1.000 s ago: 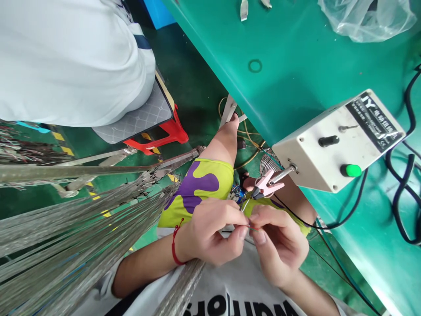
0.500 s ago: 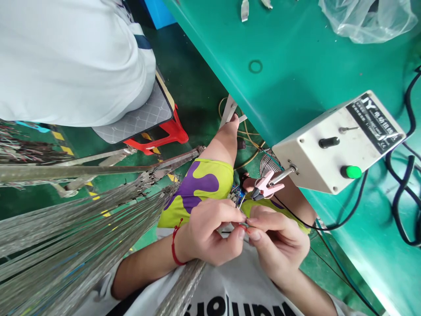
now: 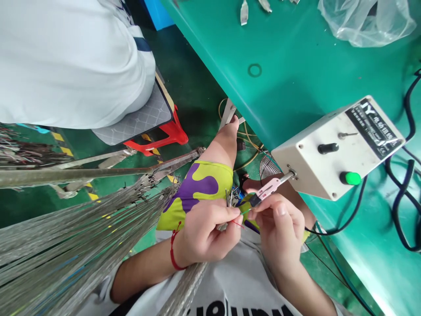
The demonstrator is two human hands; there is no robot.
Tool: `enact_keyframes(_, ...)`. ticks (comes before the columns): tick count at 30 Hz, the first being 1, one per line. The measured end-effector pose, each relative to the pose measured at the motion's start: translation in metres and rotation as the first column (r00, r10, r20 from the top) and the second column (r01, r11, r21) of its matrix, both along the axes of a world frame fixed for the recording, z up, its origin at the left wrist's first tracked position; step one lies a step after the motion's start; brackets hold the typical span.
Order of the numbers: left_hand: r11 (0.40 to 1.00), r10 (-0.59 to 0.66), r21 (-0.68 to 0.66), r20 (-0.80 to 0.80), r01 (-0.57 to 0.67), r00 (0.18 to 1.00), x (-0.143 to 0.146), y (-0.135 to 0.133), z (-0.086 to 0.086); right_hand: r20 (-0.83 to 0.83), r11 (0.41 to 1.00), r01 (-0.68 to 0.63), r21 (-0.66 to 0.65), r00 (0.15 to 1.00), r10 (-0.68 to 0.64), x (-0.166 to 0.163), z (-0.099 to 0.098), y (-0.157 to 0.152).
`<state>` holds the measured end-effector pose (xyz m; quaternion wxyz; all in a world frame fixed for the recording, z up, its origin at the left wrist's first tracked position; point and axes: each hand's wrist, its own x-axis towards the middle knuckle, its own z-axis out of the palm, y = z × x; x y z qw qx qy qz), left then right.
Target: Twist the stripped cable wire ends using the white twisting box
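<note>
My left hand (image 3: 213, 230) is closed, pinching a thin cable end between thumb and forefinger. A short red wire (image 3: 237, 224) and a green wire (image 3: 246, 212) stick out from its fingertips. My right hand (image 3: 279, 228) is curled just to the right, its fingertips closed at the far end of the green wire. Right above those fingertips is a pink clip (image 3: 268, 189) with black tips, mounted on the metal shaft (image 3: 287, 176) of a white machine box (image 3: 338, 147). Whether the clip's jaws grip the wire cannot be made out.
The box, with a black knob and green button, stands on a green table (image 3: 223, 57). Black cables (image 3: 408, 184) lie to its right, a plastic bag (image 3: 366, 22) behind. Bundled grey cables (image 3: 98, 245) hang at left. A person in white (image 3: 75, 66) sits on a red stool (image 3: 174, 134).
My hands have moved slightly apart, baring the red and green wires between them. The pink clip has turned about its shaft and now shows its narrow side. My right fingers are closer to it.
</note>
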<state>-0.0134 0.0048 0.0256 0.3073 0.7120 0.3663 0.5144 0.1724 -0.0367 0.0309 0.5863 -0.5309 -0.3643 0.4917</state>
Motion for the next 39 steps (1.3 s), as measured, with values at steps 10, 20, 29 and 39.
enact_keyframes(10,0.991,0.098,0.091,-0.032,-0.094,0.995,0.006,0.003,0.004,-0.192,0.997,0.002,-0.076,0.981,-0.016,-0.001,0.0,0.026)
enact_keyframes(20,0.994,0.098,0.064,-0.105,-0.091,0.99,0.007,0.002,0.002,-0.236,0.999,-0.053,-0.014,0.971,0.048,0.005,-0.006,0.033)
enact_keyframes(29,0.999,0.031,-0.004,-0.068,-0.032,0.997,0.008,0.003,-0.002,-0.261,0.998,-0.057,-0.025,0.964,0.049,0.008,-0.01,0.032)
enact_keyframes(39,1.0,-0.002,-0.027,-0.046,0.001,0.999,0.009,0.003,-0.004,-0.288,0.993,-0.114,-0.034,0.952,0.1,0.011,-0.007,0.033)
